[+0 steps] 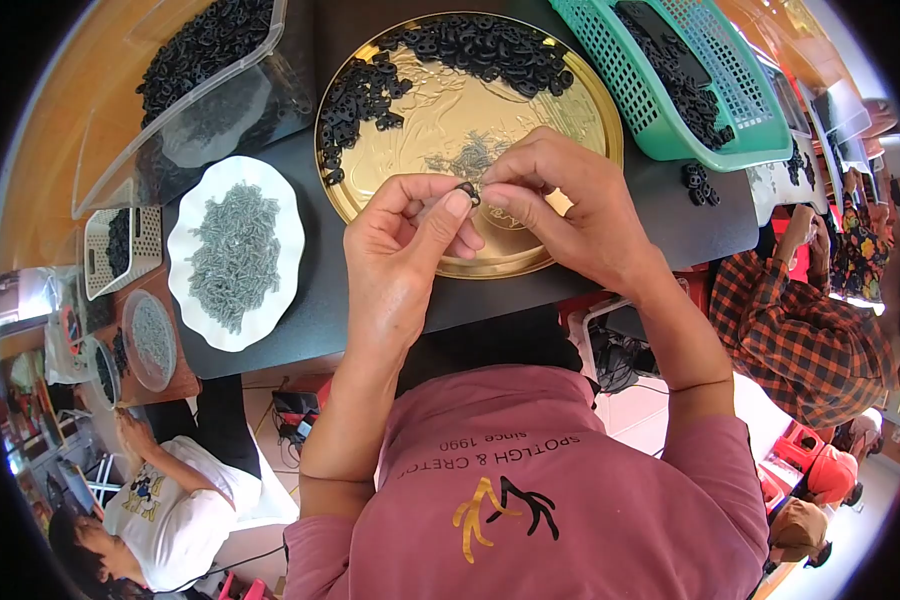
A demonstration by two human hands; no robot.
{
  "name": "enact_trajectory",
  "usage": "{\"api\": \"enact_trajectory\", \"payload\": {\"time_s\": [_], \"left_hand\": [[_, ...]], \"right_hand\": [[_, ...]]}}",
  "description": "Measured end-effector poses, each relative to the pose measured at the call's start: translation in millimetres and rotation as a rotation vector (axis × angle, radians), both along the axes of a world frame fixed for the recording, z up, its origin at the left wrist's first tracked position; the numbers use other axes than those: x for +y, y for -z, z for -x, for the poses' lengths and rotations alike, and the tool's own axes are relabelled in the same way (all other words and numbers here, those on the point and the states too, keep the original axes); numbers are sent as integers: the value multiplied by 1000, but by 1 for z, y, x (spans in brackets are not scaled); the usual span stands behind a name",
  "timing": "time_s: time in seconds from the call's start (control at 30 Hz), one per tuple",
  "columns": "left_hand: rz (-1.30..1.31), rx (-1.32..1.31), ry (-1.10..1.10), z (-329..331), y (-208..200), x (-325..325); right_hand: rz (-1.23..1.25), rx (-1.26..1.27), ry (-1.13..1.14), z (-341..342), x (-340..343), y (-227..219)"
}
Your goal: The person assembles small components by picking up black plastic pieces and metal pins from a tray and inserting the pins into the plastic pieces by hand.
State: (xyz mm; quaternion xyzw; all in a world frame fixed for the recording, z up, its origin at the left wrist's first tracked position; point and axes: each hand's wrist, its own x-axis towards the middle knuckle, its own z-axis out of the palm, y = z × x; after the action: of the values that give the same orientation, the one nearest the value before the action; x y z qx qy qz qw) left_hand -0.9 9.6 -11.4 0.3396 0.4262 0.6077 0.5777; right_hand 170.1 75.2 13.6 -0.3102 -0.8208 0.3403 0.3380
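Observation:
Over the front part of a round gold tray (385, 165), my left hand (400, 235) pinches a small black plastic part (468, 192) between thumb and forefinger. My right hand (575, 215) meets it there, thumb and forefinger pressed together beside the part; whatever is in that pinch is too small to make out. Behind my fingers lies a loose heap of small silvery metal pieces (467, 152) on the tray. Many black ring-shaped plastic parts (480, 50) are piled along the tray's far and left rim.
Left of the tray stands a white scalloped plate (288, 215) heaped with silvery pieces. A clear bin (120, 170) of black parts is at far left, a green basket (745, 150) at far right. Other people sit at both sides, one in a checked shirt (800, 330).

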Motion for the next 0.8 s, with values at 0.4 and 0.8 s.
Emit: {"api": "enact_trajectory", "payload": {"time_s": [0.4, 0.8], "left_hand": [[-11, 64, 24, 1, -5, -1], [-24, 298, 21, -2, -12, 6]], "right_hand": [[310, 57, -13, 2, 0, 5], [495, 29, -20, 1, 2, -3]]}}
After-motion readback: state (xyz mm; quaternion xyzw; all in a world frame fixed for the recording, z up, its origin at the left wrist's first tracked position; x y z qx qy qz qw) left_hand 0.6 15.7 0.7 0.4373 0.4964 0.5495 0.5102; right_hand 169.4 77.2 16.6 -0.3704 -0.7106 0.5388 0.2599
